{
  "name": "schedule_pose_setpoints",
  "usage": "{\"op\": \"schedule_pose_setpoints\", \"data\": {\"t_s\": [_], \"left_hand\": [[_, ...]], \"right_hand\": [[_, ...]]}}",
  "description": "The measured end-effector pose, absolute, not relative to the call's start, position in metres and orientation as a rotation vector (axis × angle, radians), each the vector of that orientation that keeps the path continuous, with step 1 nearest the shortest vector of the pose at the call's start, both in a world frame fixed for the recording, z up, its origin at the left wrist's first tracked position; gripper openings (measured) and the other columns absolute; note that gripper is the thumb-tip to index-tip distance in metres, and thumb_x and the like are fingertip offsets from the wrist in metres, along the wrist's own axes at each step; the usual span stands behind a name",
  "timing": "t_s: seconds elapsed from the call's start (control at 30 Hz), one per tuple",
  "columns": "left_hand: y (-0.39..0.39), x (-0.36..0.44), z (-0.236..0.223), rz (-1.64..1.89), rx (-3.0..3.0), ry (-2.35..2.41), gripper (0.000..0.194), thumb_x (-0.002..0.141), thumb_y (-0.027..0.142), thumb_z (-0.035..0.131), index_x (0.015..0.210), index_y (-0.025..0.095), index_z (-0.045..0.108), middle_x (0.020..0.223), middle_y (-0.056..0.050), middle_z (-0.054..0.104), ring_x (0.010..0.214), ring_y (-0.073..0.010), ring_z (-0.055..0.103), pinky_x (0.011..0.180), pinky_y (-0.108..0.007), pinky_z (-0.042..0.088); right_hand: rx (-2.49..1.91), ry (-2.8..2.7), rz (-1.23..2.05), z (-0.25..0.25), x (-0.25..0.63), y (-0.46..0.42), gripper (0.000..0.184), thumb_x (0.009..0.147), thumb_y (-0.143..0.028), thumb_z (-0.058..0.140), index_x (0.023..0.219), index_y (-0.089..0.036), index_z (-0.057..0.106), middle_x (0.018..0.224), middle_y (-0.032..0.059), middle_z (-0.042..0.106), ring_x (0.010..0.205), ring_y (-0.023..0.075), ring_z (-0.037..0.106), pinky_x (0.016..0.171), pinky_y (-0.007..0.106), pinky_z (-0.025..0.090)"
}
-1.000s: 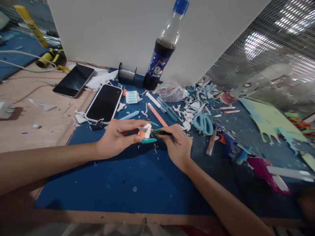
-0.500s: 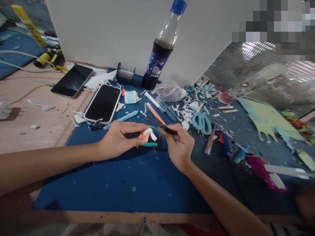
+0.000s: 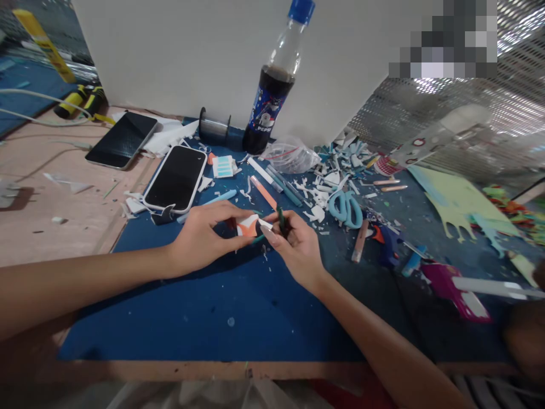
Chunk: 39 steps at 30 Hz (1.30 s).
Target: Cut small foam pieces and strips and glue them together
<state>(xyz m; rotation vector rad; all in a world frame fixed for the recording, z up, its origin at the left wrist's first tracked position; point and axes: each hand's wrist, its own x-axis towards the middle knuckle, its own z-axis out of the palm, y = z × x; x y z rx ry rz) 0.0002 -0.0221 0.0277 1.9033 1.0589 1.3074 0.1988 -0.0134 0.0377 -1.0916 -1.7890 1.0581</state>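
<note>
Between its thumb and fingers, my left hand pinches a small orange-and-white piece, perhaps foam or paper. Right up against that piece is my right hand, its thumb and fingertips touching the piece's right end. A slim dark-green tool, like a craft knife, stands up between the right fingers; its tip is hard to make out. Both hands are just above a blue cutting mat, where tiny white scraps lie below them. An orange strip lies behind the fingers.
Behind the hands are a phone, a tablet-like device, a cola bottle and a wire spool. To the right lie light-blue scissors, a blue glue gun, a magenta case and heaped scraps.
My right hand has moved left, bringing its thumb and fingertips onto the orange-and-white piece. The knife-like tool has swung from slanting toward the piece to nearly upright. My left hand keeps its hold.
</note>
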Motion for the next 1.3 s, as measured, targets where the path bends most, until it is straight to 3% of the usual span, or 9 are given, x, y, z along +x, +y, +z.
{"op": "schedule_pose_setpoints", "data": {"t_s": [0.1, 0.27, 0.47, 0.63, 0.77, 1.0, 1.2, 1.3], "left_hand": [[-0.024, 0.001, 0.03, 1.27, 1.98, 1.11, 0.026, 0.074, 0.025, 0.074, 0.096, 0.011, 0.07, 0.083, -0.007, 0.07, 0.071, -0.0129, 0.063, 0.064, -0.023, 0.054], [-0.024, 0.001, 0.031, 1.231, 2.012, 1.105, 0.026, 0.077, 0.029, 0.072, 0.097, 0.013, 0.07, 0.084, -0.006, 0.071, 0.072, -0.0134, 0.064, 0.065, -0.024, 0.054], [-0.023, 0.0, 0.031, 1.191, 1.981, 1.087, 0.028, 0.08, 0.032, 0.068, 0.104, 0.018, 0.069, 0.091, -0.006, 0.071, 0.071, -0.0132, 0.063, 0.066, -0.024, 0.055], [-0.022, 0.0, 0.03, 1.194, 1.999, 1.046, 0.027, 0.084, 0.024, 0.064, 0.11, 0.02, 0.067, 0.092, -0.006, 0.065, 0.072, -0.0114, 0.06, 0.064, -0.022, 0.055], [-0.021, 0.0, 0.029, 1.197, 2.038, 1.046, 0.03, 0.085, 0.024, 0.062, 0.115, 0.02, 0.064, 0.093, -0.005, 0.062, 0.074, -0.0116, 0.059, 0.065, -0.022, 0.055], [-0.022, -0.003, 0.023, 1.152, 2.217, 1.191, 0.05, 0.081, 0.022, 0.068, 0.129, 0.02, 0.054, 0.097, -0.006, 0.07, 0.086, -0.0179, 0.064, 0.078, -0.029, 0.054], [-0.024, -0.002, 0.023, 1.203, 2.33, 1.213, 0.051, 0.081, 0.013, 0.064, 0.128, 0.027, 0.054, 0.092, -0.002, 0.069, 0.089, -0.0178, 0.061, 0.079, -0.03, 0.053], [-0.024, -0.002, 0.022, 1.195, 2.318, 1.217, 0.062, 0.079, 0.011, 0.066, 0.135, 0.029, 0.047, 0.098, -0.002, 0.069, 0.092, -0.0181, 0.059, 0.081, -0.031, 0.053]], "right_hand": [[-1.085, -1.876, 0.919, 0.042, 0.193, -0.014, 0.019, 0.089, -0.033, 0.054, 0.075, -0.02, 0.052, 0.061, -0.0055, 0.039, 0.052, 0.0069, 0.035, 0.049, 0.023, 0.03], [-1.065, -1.866, 0.807, 0.042, 0.193, -0.014, 0.023, 0.092, -0.029, 0.05, 0.071, -0.02, 0.048, 0.058, -0.006, 0.039, 0.05, 0.0064, 0.036, 0.05, 0.023, 0.03], [-1.225, -1.633, 0.857, 0.037, 0.2, -0.009, 0.032, 0.092, -0.044, 0.048, 0.071, -0.02, 0.05, 0.05, -0.0073, 0.034, 0.042, 0.0064, 0.031, 0.042, 0.023, 0.026], [-1.279, -1.586, 0.839, 0.033, 0.21, 0.002, 0.045, 0.091, -0.053, 0.045, 0.061, -0.02, 0.046, 0.048, -0.0055, 0.037, 0.04, 0.0059, 0.032, 0.041, 0.024, 0.025], [-1.261, -1.594, 0.966, 0.036, 0.21, 0.001, 0.038, 0.085, -0.055, 0.054, 0.075, -0.018, 0.055, 0.051, -0.0078, 0.033, 0.041, 0.0051, 0.027, 0.04, 0.024, 0.022], [-1.204, -1.712, 1.126, 0.044, 0.198, -0.011, 0.037, 0.081, -0.051, 0.061, 0.09, -0.015, 0.063, 0.056, -0.0064, 0.037, 0.049, 0.0065, 0.034, 0.045, 0.023, 0.027], [-1.302, -1.638, 1.074, 0.043, 0.195, -0.013, 0.035, 0.079, -0.051, 0.064, 0.08, -0.02, 0.047, 0.058, -0.0074, 0.036, 0.048, 0.006, 0.034, 0.044, 0.023, 0.029], [-1.257, -1.685, 1.119, 0.043, 0.194, -0.013, 0.039, 0.08, -0.052, 0.062, 0.071, -0.02, 0.042, 0.059, -0.0066, 0.036, 0.049, 0.0058, 0.034, 0.045, 0.022, 0.029]]}}
